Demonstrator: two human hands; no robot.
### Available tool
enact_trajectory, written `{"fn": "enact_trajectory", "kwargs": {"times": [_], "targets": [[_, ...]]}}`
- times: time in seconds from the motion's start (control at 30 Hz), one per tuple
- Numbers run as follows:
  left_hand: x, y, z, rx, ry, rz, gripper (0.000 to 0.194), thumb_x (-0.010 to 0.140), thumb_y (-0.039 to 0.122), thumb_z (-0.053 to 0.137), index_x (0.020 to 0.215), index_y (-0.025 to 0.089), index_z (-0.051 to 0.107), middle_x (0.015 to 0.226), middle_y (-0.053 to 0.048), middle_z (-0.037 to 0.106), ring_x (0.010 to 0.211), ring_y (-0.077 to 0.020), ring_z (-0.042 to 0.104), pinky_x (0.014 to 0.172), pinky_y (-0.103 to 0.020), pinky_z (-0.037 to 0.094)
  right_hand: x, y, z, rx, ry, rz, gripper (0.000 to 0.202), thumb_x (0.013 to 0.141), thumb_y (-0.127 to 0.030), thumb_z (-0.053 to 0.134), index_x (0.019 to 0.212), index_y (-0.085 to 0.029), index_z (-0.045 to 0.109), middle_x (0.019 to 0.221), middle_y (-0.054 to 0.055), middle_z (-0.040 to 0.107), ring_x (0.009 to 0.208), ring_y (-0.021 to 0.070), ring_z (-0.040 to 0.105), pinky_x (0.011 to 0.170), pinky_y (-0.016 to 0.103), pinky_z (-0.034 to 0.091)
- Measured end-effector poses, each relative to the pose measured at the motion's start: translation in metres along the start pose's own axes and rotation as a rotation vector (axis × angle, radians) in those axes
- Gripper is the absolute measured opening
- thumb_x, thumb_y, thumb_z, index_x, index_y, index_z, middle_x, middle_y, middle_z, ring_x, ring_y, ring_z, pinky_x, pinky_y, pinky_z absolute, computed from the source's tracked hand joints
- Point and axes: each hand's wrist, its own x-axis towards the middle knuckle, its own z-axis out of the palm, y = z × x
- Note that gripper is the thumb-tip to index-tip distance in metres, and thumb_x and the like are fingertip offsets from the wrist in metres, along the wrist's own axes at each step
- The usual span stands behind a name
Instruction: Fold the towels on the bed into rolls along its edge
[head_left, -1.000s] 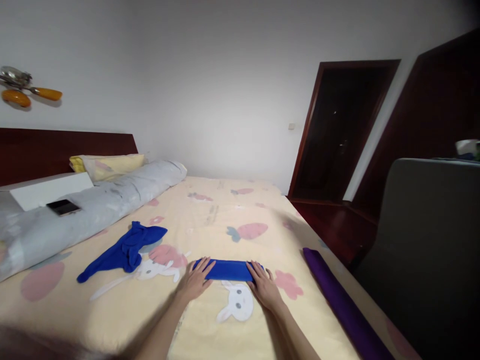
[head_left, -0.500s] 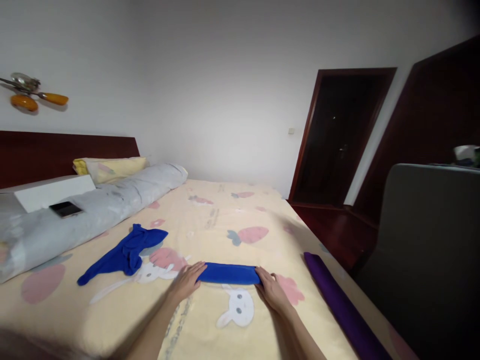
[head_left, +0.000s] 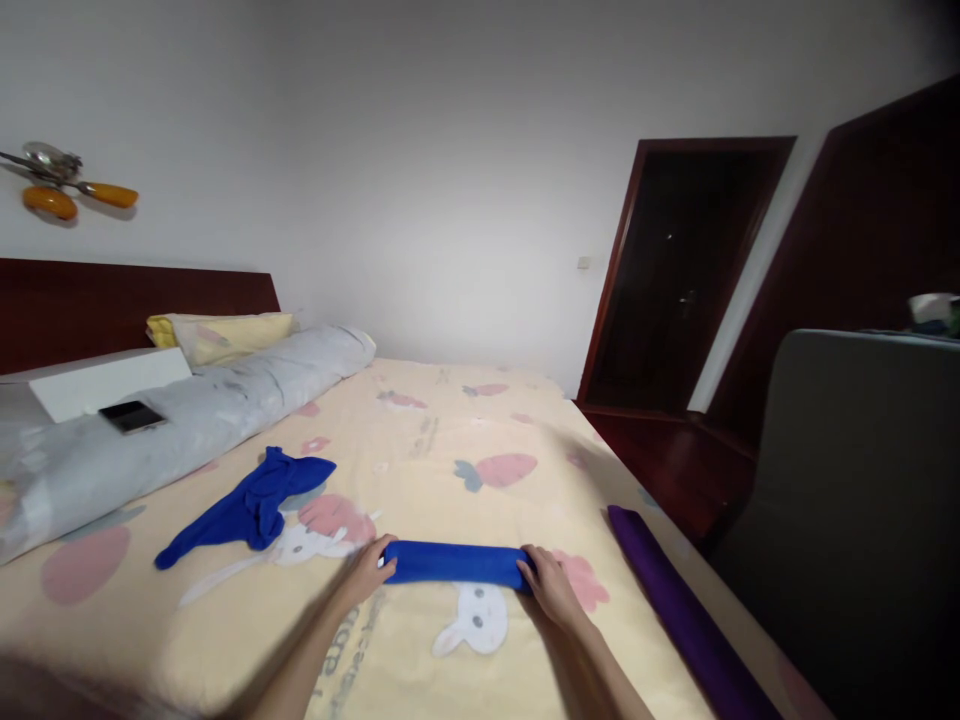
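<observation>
A strip of folded blue cloth [head_left: 454, 564] stretches sideways in front of me, low over the bed. My left hand [head_left: 369, 573] is closed on its left end, thumb below and fingers above. At the opposite end my right hand [head_left: 550, 582] pinches the cloth in the same way. Further left, a second blue garment [head_left: 259, 503] lies crumpled on the sheet, apart from both hands; its kind is unclear. To the right of my right hand, a long purple roll [head_left: 679, 605] rests near the bed's edge.
Under everything is the bed's cream printed sheet [head_left: 405, 660]. A grey bolster [head_left: 247, 395] at the left carries a phone [head_left: 133, 416] and a white box [head_left: 112, 382]. Behind it is a yellow pillow [head_left: 229, 338]. A dark grey panel [head_left: 847, 500] stands beyond the right edge.
The folded blue cloth has come a little closer to me and looks longer. Both hands, earlier resting over its ends, now grip them. The crumpled garment and purple roll have not moved.
</observation>
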Motion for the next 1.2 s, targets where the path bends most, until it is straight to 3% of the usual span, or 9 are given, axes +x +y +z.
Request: {"fn": "enact_trajectory", "kwargs": {"times": [0.1, 0.2, 0.4, 0.53, 0.63, 0.73, 0.87, 1.07, 1.2], "targets": [[0.006, -0.003, 0.004, 0.147, 0.057, -0.015, 0.044, 0.085, 0.023, 0.049, 0.128, 0.021, 0.059, 0.124, -0.007, 0.066, 0.116, -0.0207, 0.059, 0.101, -0.033, 0.045, 0.01, -0.006, 0.008, -0.162, 0.069, -0.015, 0.041, 0.095, -0.029, 0.032, 0.125, -0.021, 0.06, 0.131, 0.014, 0.06, 0.122, 0.0277, 0.054, 0.102, 0.047, 0.035], [0.01, 0.003, 0.007, 0.346, 0.017, 0.101, 0.063, 0.083, 0.009, 0.04, 0.143, 0.028, 0.047, 0.146, -0.004, 0.051, 0.136, -0.0197, 0.044, 0.113, -0.041, 0.034, 0.018, -0.016, 0.009, -0.209, -0.016, -0.188, 0.053, 0.09, -0.016, 0.029, 0.138, -0.022, 0.052, 0.142, 0.012, 0.052, 0.133, 0.0255, 0.046, 0.109, 0.049, 0.029], [0.013, 0.007, 0.014, 0.462, -0.222, 0.333, 0.096, 0.065, -0.01, 0.03, 0.151, 0.034, 0.034, 0.154, 0.002, 0.039, 0.142, -0.0118, 0.035, 0.117, -0.037, 0.029, 0.018, -0.015, 0.005, -0.079, -0.182, -0.232, 0.053, 0.094, -0.029, 0.029, 0.141, -0.016, 0.05, 0.143, 0.013, 0.052, 0.133, 0.0242, 0.047, 0.112, 0.043, 0.031], [0.01, 0.002, 0.01, 0.513, -0.198, 0.255, 0.084, 0.075, -0.007, 0.03, 0.148, 0.034, 0.039, 0.152, -0.001, 0.042, 0.141, -0.0151, 0.036, 0.117, -0.044, 0.026, 0.01, -0.003, 0.004, -0.113, -0.215, -0.219, 0.068, 0.09, -0.048, 0.043, 0.149, -0.016, 0.038, 0.151, 0.014, 0.041, 0.141, 0.0289, 0.036, 0.113, 0.046, 0.029], [0.003, -0.006, 0.004, 0.507, -0.13, 0.146, 0.064, 0.089, 0.006, 0.03, 0.146, 0.032, 0.043, 0.151, -0.004, 0.044, 0.14, -0.0181, 0.038, 0.114, -0.047, 0.029, 0.007, -0.002, 0.003, -0.142, -0.191, -0.22, 0.064, 0.086, -0.036, 0.045, 0.146, -0.013, 0.041, 0.147, 0.017, 0.046, 0.135, 0.0289, 0.044, 0.109, 0.045, 0.034], [-0.012, -0.02, -0.001, 0.448, -0.035, 0.065, 0.056, 0.095, 0.015, 0.028, 0.145, 0.03, 0.045, 0.148, -0.005, 0.047, 0.139, -0.018, 0.041, 0.11, -0.042, 0.036, 0.006, -0.011, -0.01, -0.175, -0.153, -0.189, 0.055, 0.082, -0.028, 0.045, 0.134, -0.012, 0.05, 0.12, 0.017, 0.065, 0.111, 0.0289, 0.06, 0.098, 0.042, 0.04], [-0.039, -0.035, 0.002, 0.412, 0.149, 0.075, 0.054, 0.092, 0.017, 0.034, 0.142, 0.029, 0.05, 0.145, -0.005, 0.051, 0.136, -0.0191, 0.045, 0.106, -0.038, 0.042, 0.006, -0.041, -0.065, -0.166, -0.158, -0.161, 0.04, 0.073, -0.025, 0.051, 0.112, -0.019, 0.059, 0.089, 0.007, 0.069, 0.079, 0.0231, 0.063, 0.071, 0.03, 0.042], [-0.085, -0.019, 0.031, 0.446, 0.261, 0.144, 0.044, 0.09, 0.023, 0.042, 0.129, 0.031, 0.061, 0.143, -0.004, 0.053, 0.131, -0.0206, 0.051, 0.103, -0.039, 0.045, 0.008, -0.106, -0.187, -0.283, -0.089, -0.273, 0.038, 0.069, -0.021, 0.054, 0.106, -0.02, 0.061, 0.09, 0.006, 0.067, 0.076, 0.0203, 0.059, 0.067, 0.028, 0.038], [-0.105, -0.01, 0.055, 0.517, 0.299, 0.134, 0.044, 0.088, 0.017, 0.042, 0.124, 0.028, 0.064, 0.142, -0.005, 0.054, 0.13, -0.0209, 0.052, 0.102, -0.04, 0.045, 0.016, -0.125, -0.245, -0.348, -0.13, -0.245, 0.025, 0.07, -0.024, 0.059, 0.094, -0.018, 0.064, 0.082, 0.005, 0.066, 0.07, 0.0178, 0.058, 0.063, 0.026, 0.037]]}}
